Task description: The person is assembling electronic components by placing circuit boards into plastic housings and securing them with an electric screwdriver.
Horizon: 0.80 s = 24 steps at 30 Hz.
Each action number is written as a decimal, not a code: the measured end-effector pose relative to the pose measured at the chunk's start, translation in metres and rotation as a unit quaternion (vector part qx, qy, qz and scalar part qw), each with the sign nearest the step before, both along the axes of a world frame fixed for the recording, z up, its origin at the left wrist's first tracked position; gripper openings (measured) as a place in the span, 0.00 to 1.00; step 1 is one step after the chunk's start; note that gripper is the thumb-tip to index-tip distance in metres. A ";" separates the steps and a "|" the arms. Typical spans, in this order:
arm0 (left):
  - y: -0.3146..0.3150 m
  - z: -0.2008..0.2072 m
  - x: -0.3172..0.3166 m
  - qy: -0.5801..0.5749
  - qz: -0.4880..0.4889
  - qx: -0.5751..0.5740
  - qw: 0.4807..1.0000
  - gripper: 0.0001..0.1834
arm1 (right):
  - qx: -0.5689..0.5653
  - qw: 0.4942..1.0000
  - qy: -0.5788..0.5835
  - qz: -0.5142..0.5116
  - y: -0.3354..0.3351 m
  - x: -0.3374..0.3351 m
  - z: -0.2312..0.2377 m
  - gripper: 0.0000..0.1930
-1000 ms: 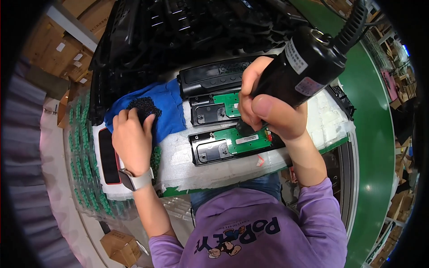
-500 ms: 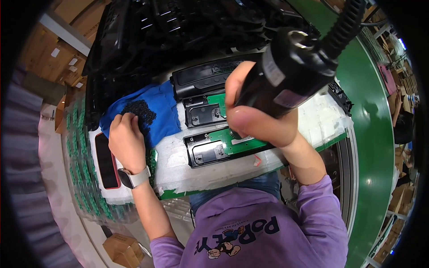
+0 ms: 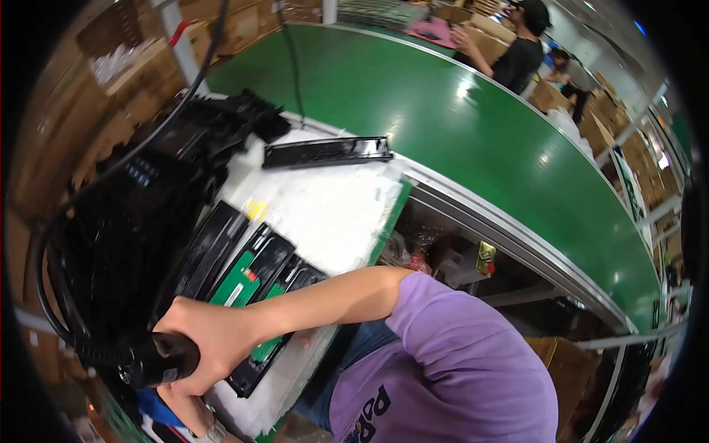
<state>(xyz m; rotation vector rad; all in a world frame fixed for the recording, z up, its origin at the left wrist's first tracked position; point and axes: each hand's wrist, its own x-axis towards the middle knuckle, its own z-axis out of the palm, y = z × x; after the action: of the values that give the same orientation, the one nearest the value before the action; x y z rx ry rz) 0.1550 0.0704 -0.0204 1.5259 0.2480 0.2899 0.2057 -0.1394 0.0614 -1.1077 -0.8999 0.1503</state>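
My right hand (image 3: 210,343) is wrapped round a black, cylindrical electric screwdriver (image 3: 173,358) at the lower left. Beneath it my left hand (image 3: 186,410) reaches over the blue cloth (image 3: 151,406), its fingers hidden by the right hand and the tool. Two black plastic housings lie side by side next to my right forearm, holding a green circuit board (image 3: 235,289) and a second green circuit board (image 3: 266,348). My forearm covers part of them. Beside these is another long black housing (image 3: 210,249) without a visible board.
A black housing strip (image 3: 329,152) lies near the white worktop's (image 3: 325,210) far edge. Dark plastic parts (image 3: 125,221) are heaped on the left, crossed by the tool's cable (image 3: 177,111). Beyond runs a green conveyor belt (image 3: 443,140); a person in black (image 3: 517,63) is on its other side.
The view has swung to the right, bringing the conveyor into sight. My right hand has carried the screwdriver from above the circuit boards to beside my left hand.
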 end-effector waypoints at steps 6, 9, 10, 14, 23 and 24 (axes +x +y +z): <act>-0.024 0.020 0.005 0.051 -0.182 -0.175 0.966 0.10 | 0.102 0.985 0.128 0.056 -0.027 0.010 0.015 0.10; -0.046 0.022 0.005 0.054 -0.144 -0.138 0.978 0.10 | 0.213 0.962 0.166 0.027 -0.044 0.009 0.027 0.10; -0.049 0.022 0.005 0.048 -0.155 -0.125 0.979 0.10 | 0.255 0.949 0.186 0.024 -0.045 0.011 0.026 0.10; -0.060 0.026 0.002 0.051 -0.185 -0.134 0.972 0.07 | 0.260 0.945 0.189 -0.065 -0.050 0.018 0.020 0.10; -0.076 0.030 -0.004 0.023 -0.189 -0.124 0.974 0.07 | 0.320 0.945 0.064 0.013 -0.057 0.029 0.014 0.15; -0.074 0.031 -0.005 0.026 -0.192 -0.129 0.973 0.07 | 0.312 0.947 0.070 0.009 -0.055 0.029 0.015 0.17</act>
<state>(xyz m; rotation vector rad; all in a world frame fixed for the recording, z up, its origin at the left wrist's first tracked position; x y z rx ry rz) 0.1499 -0.0032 0.0102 1.2916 0.0266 -0.0876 0.2347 -0.1944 0.0761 -0.4901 -0.7534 -0.0433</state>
